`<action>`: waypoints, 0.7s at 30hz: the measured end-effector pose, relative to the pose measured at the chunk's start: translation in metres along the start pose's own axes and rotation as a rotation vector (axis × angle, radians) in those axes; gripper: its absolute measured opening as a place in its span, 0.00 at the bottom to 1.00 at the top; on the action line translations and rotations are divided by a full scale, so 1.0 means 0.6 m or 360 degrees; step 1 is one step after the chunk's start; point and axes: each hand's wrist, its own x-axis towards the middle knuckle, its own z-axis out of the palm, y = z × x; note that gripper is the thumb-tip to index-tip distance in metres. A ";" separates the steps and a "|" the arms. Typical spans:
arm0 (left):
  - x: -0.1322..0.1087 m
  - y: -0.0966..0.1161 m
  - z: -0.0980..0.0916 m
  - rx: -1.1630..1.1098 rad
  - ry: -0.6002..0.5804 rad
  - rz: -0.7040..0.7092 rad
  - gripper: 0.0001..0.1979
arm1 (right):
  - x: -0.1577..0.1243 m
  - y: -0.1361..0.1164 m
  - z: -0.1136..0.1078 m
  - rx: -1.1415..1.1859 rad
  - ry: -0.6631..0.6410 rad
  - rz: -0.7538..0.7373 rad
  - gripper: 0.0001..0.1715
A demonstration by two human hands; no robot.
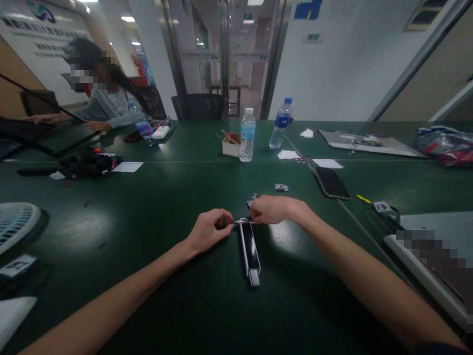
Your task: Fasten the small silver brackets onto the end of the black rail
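Just below the frame's centre, a slim white device (250, 246) with a black face shows against a dark green table (185, 315). At its upper end, the left hand (210, 229) pinches a thin metal piece (238, 222) between thumb and fingertips; opposite, the right hand (272, 209) curls its fingers inward, but I cannot tell whether they grip anything.

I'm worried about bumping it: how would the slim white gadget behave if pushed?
The gadget would probably slide rather than roll, being flat and long. Its straight casing suggests stiffness. The glossy dark face may feel slippery.
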 end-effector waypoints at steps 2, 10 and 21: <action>0.000 0.001 0.000 -0.0010 -0.0013 -0.0022 0.06 | 0.002 0.003 0.003 -0.0001 -0.0010 -0.0012 0.09; 0.000 0.007 -0.001 -0.0057 -0.0026 -0.0068 0.06 | 0.002 0.003 0.000 0.0048 -0.0023 -0.0002 0.09; 0.003 0.009 -0.003 -0.0076 -0.0068 -0.0179 0.08 | -0.002 -0.004 -0.005 -0.0041 -0.0114 -0.0012 0.12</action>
